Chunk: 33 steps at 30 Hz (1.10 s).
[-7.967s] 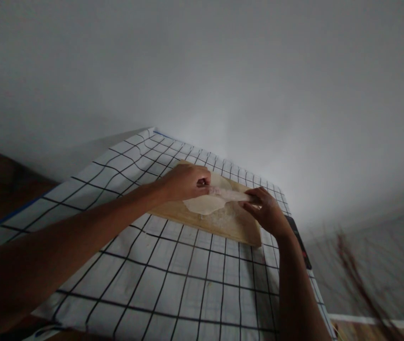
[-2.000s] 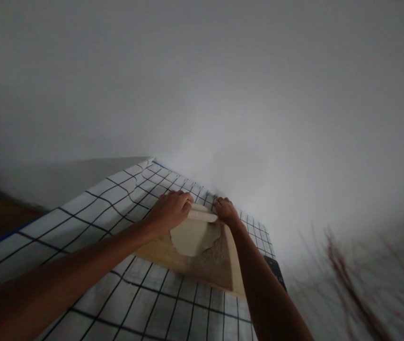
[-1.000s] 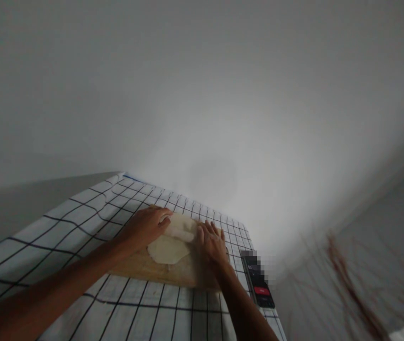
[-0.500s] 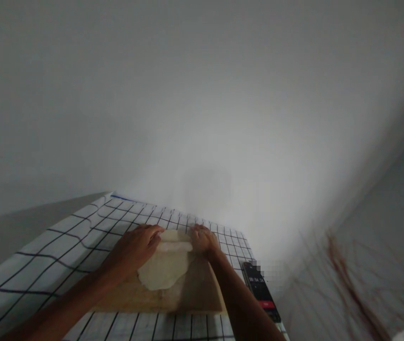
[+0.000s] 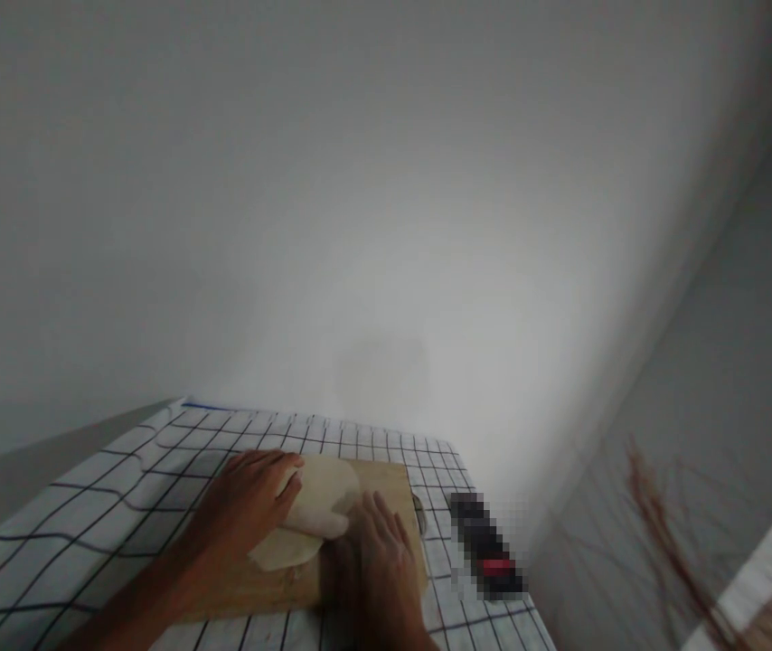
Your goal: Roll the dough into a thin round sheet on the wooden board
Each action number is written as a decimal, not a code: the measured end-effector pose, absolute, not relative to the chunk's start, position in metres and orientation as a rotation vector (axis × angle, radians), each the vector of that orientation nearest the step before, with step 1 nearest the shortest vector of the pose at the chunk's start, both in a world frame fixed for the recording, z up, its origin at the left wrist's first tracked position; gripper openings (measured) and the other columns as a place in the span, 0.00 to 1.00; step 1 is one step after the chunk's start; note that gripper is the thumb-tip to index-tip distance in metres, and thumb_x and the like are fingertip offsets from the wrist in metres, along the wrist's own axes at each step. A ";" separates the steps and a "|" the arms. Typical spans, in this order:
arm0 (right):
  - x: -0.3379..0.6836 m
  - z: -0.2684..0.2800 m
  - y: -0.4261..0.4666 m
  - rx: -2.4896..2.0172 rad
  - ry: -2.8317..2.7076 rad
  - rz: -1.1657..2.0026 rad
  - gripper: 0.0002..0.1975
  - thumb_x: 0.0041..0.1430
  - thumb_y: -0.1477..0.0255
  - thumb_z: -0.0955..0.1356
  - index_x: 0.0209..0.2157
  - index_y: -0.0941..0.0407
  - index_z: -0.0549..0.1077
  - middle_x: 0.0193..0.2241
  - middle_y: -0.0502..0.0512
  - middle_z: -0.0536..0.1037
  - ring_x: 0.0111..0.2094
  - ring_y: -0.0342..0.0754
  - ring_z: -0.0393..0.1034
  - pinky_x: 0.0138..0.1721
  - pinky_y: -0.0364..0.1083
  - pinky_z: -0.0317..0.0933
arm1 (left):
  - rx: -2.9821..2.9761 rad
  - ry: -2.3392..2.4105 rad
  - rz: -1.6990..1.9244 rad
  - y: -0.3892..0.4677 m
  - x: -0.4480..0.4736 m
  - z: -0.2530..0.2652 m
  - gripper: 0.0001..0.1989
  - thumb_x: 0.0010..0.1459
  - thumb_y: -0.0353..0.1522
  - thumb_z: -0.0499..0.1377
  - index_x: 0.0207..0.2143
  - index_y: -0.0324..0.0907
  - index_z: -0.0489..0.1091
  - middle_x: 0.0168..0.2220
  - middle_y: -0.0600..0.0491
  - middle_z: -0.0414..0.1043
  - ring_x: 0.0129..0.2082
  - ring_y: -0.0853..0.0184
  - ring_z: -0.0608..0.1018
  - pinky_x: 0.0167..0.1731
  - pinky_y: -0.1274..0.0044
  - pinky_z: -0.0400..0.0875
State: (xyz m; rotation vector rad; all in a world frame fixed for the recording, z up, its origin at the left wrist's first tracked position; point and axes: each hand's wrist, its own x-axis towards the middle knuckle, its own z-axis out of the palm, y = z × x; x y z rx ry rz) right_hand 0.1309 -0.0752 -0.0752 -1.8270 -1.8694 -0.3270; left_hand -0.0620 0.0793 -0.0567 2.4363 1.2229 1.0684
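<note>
A thin, pale sheet of dough (image 5: 324,479) lies on a wooden board (image 5: 386,479). Across its near part rests a whitish rolling pin (image 5: 322,522), its rounded right end showing and its left end hidden behind my left hand. My left hand (image 5: 260,484) is at the dough's left edge, fingers bent over it and thumb near the pin; the fingertips are partly hidden. Just right of the pin's end, my right hand (image 5: 386,547) is blurred, fingers stretched out and apart, over the board with nothing in it. A flap of dough (image 5: 284,549) shows in front of the pin.
The board stands on a checked white cloth (image 5: 155,506) over a table against a pale wall. A dark phone (image 5: 487,547), partly pixelated, lies to the right. Beyond the table's right side are brown bristles or twigs (image 5: 657,524).
My right hand has come off the pin's right end and moved nearer to me, fingers opening. The pin now lies nearer, with more dough beyond it. The view has shifted slightly.
</note>
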 end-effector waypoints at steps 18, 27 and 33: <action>0.166 -0.039 0.024 -2.035 -1.880 -0.200 0.22 0.73 0.61 0.54 0.52 0.51 0.75 0.59 0.62 0.72 0.63 0.59 0.62 0.60 0.68 0.54 | 2.646 1.162 1.085 0.075 -0.063 -0.067 0.17 0.66 0.35 0.51 0.50 0.45 0.76 0.54 0.48 0.76 0.59 0.56 0.71 0.63 0.60 0.59; 0.179 -0.035 0.065 -1.983 -1.989 -0.132 0.18 0.71 0.65 0.58 0.44 0.55 0.78 0.51 0.60 0.79 0.57 0.53 0.69 0.58 0.56 0.61 | 2.616 1.193 0.982 0.069 -0.065 -0.050 0.17 0.66 0.37 0.50 0.48 0.45 0.76 0.49 0.49 0.78 0.52 0.58 0.76 0.57 0.65 0.65; 0.173 -0.039 0.015 -1.888 -1.986 -0.190 0.21 0.73 0.62 0.55 0.54 0.53 0.74 0.60 0.58 0.71 0.64 0.53 0.61 0.63 0.58 0.54 | 2.510 1.313 0.856 0.066 -0.063 -0.049 0.16 0.66 0.40 0.49 0.44 0.48 0.75 0.45 0.51 0.80 0.44 0.60 0.80 0.44 0.70 0.71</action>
